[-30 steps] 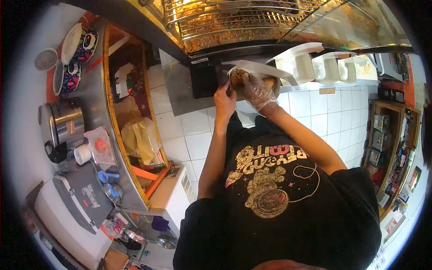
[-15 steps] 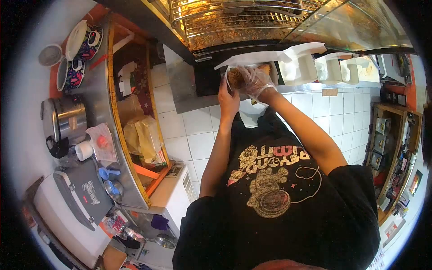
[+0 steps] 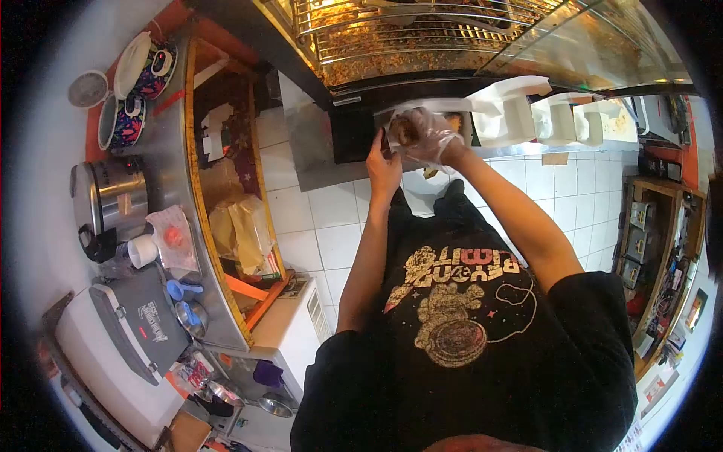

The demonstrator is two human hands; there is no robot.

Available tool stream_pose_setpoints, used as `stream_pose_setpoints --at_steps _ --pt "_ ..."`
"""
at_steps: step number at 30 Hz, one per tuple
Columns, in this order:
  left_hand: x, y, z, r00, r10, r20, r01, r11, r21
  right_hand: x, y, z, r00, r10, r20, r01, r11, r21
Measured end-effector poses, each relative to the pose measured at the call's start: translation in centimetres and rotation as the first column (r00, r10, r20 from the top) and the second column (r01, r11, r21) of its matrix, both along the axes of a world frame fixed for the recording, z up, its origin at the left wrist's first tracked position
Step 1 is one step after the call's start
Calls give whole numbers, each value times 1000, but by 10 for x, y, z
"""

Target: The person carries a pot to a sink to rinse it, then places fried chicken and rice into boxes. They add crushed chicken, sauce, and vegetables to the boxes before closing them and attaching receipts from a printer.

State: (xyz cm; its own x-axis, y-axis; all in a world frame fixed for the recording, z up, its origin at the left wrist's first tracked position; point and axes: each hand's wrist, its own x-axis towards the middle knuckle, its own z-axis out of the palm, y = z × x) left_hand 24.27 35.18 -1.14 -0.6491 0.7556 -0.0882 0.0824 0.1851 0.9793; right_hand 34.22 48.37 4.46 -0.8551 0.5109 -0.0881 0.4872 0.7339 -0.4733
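Observation:
My right hand (image 3: 431,137) wears a clear plastic glove. Its fingers are closed around a brown, crumb-coated piece of fried food (image 3: 405,132), held over a white paper box (image 3: 452,104). My bare left hand (image 3: 382,167) grips the near left side of that box, thumb up along its edge. More orange-brown fried food (image 3: 454,122) shows in the box to the right of the glove. The glove hides much of the box's inside.
Several open white boxes (image 3: 506,128) stand along the counter to the right. Above sits a lit display case (image 3: 399,56) with wire racks and crumbs. At left, a steel table (image 3: 169,151) holds pots and a grey case (image 3: 147,324).
My gloved right hand has turned with the fried piece, which has shifted slightly right and shows a darker side. My left hand stays at the box.

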Motion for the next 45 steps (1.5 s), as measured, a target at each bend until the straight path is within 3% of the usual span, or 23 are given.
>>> stream_pose_setpoints --at_steps 2,5,7,11,14,16,17,18,21,23,24,25,26,28,29,30,31,34,39,41,42,43,45 --pt "-3 -1 -1 990 43 135 -47 998 31 9 6 9 990 -89 -111 81 994 -73" --pt "-1 0 7 993 72 97 -67 996 -63 28 14 25 960 -68 -270 49 996 -75" --pt "1 -1 25 998 66 -23 -67 996 -66 20 6 77 864 -168 -476 -73 892 -447" --pt "4 4 11 987 62 -150 -75 994 -83 -22 25 175 753 59 -656 -32 998 53" --pt "2 4 17 993 35 -109 -48 992 -121 -50 44 186 843 130 -522 203 822 532" --pt "0 5 17 998 21 -53 -29 985 -168 -76 47 227 968 -142 -209 220 880 421" --pt "-1 4 13 997 10 -79 -19 993 -113 -91 46 222 970 -132 -206 210 882 422" --pt "-2 3 11 994 1 -107 -7 998 -58 -107 46 215 926 -343 -155 373 777 508" --pt "-3 1 9 1000 -20 -2 20 996 -83 -119 51 232 862 -385 328 155 818 554" --pt "-1 -1 11 998 -3 -70 -1 998 -65 -129 67 208 887 -458 -54 412 734 540" --pt "0 -1 11 991 9 -136 -15 999 -48 -129 35 229 933 -276 231 4 650 760" --pt "1 -1 8 991 16 -131 -22 999 -46 -121 41 203 999 -1 37 -34 358 933" --pt "2 -1 4 991 17 -132 -20 999 -27 -131 46 199 974 168 -151 18 607 794" --pt "3 0 6 991 9 -134 -10 1000 -7 -162 57 203 892 260 -370 7 810 587" --pt "3 0 16 989 10 -151 -19 998 -58 -183 64 221 974 214 69 -212 771 601" --pt "3 0 21 985 10 -169 -29 994 -108 -200 74 229 858 137 495 -417 748 516" --pt "4 -1 18 985 9 -172 -28 994 -110 -218 90 215 860 137 492 -415 749 516" --pt "3 2 5 972 19 -235 -37 997 -70 -250 119 194 972 -181 148 57 797 601" --pt "-1 4 12 978 8 -208 -24 997 -74 -201 159 172 906 -56 419 -164 868 470" --pt "-4 4 9 981 -21 -194 -2 993 -117 -187 184 126 964 265 -13 -144 562 814" --pt "-4 4 4 981 -59 -186 28 986 -166 -196 154 161 991 90 103 -136 753 644" --pt "-4 3 -2 979 -80 -189 48 984 -170 -197 153 170 924 267 272 -381 675 632" --pt "-8 5 -11 962 -76 -262 42 990 -134 -210 146 174 939 138 315 -297 788 539"
